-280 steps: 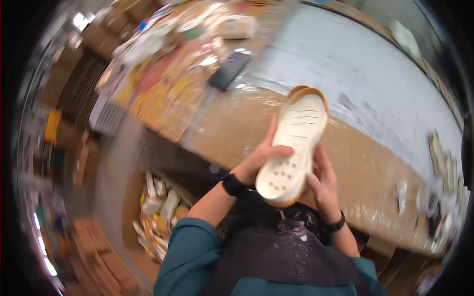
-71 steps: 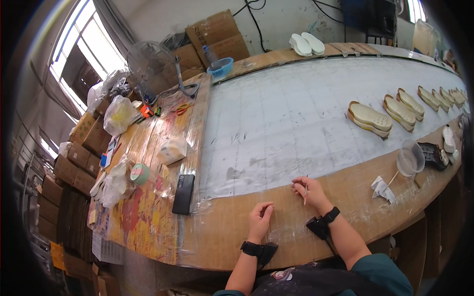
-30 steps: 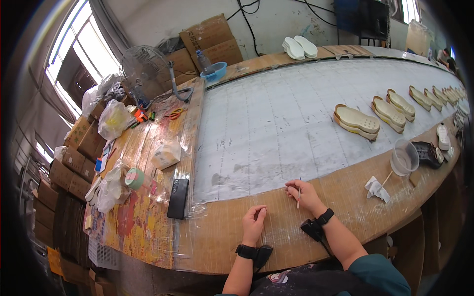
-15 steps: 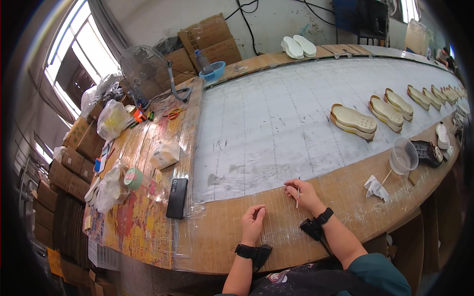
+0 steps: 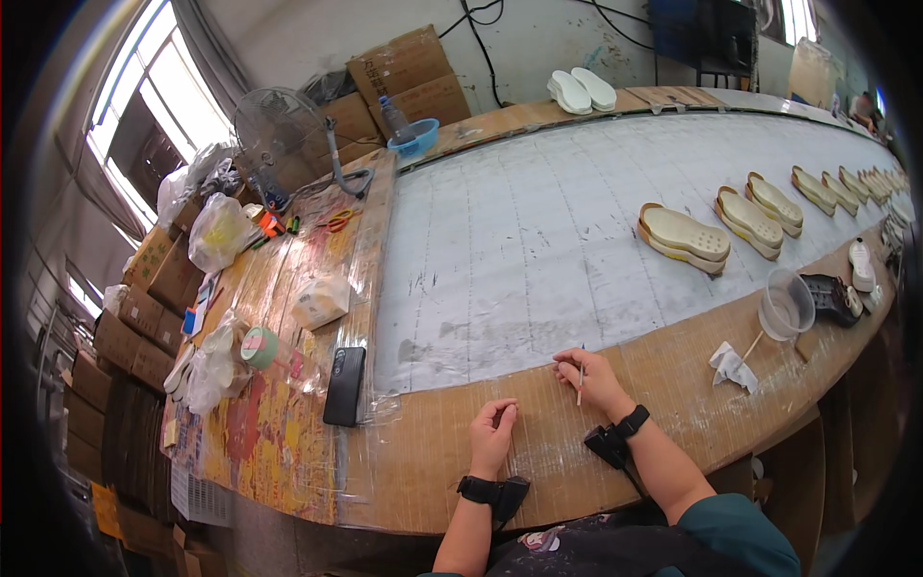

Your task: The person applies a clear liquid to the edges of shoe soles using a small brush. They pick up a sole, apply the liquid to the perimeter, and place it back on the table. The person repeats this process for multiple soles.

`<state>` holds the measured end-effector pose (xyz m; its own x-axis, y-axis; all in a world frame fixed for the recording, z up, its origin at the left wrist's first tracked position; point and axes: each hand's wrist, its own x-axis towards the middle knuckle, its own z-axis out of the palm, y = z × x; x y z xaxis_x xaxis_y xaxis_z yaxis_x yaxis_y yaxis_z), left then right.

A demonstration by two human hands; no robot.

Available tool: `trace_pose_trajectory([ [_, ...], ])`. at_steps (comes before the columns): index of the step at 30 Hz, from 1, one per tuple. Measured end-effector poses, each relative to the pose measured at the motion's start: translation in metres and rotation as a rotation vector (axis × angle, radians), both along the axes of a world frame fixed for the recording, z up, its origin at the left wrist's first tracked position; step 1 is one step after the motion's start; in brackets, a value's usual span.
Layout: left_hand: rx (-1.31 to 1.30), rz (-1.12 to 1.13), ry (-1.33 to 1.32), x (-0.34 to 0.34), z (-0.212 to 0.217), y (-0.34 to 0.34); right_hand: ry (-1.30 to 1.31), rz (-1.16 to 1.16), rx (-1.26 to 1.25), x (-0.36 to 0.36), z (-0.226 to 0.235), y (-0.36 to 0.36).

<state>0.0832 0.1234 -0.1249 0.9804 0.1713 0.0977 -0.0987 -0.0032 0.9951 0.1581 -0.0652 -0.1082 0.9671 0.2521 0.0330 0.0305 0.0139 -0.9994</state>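
Observation:
My right hand point(image 5: 591, 380) pinches a thin pen-like stick point(image 5: 581, 384) with a dark upper tip, upright between thumb and fingers. It rests at the border of the brown cardboard-covered ledge point(image 5: 423, 462) and the pale grey belt point(image 5: 519, 250). To its left, my left hand point(image 5: 493, 435) lies on the ledge with its fingers curled in a loose fist, and nothing shows in it. A pair of cream shoe soles point(image 5: 685, 236) with tan edges is the nearest of a row on the belt, to the right and beyond my hands.
A black phone point(image 5: 344, 387), a green-lidded jar point(image 5: 260, 347) and a tissue pack point(image 5: 321, 301) lie on the left table. On the right ledge are a clear plastic cup point(image 5: 785, 304), a crumpled tissue point(image 5: 734, 367) and a black shoe point(image 5: 832, 297). White soles point(image 5: 583, 91) stand at the far edge.
The row of soles and the marks on the belt have slid slightly to the left. Both my hands have kept their place and grip.

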Motion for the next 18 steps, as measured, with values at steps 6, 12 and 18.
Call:
trace_pose_trajectory([
  [6, 0.008, -0.003, -0.006, 0.0007, -0.0011, 0.0, -0.001, -0.003, 0.001, 0.0011, -0.0025, -0.0005],
  [12, 0.001, 0.003, 0.01, 0.0001, 0.0024, -0.0016, 0.003, -0.002, 0.002, 0.0007, -0.0005, -0.0012],
  [18, 0.001, -0.008, 0.0, -0.0003, 0.0039, -0.0027, -0.001, 0.006, 0.002, 0.0007, 0.0003, -0.0024],
])
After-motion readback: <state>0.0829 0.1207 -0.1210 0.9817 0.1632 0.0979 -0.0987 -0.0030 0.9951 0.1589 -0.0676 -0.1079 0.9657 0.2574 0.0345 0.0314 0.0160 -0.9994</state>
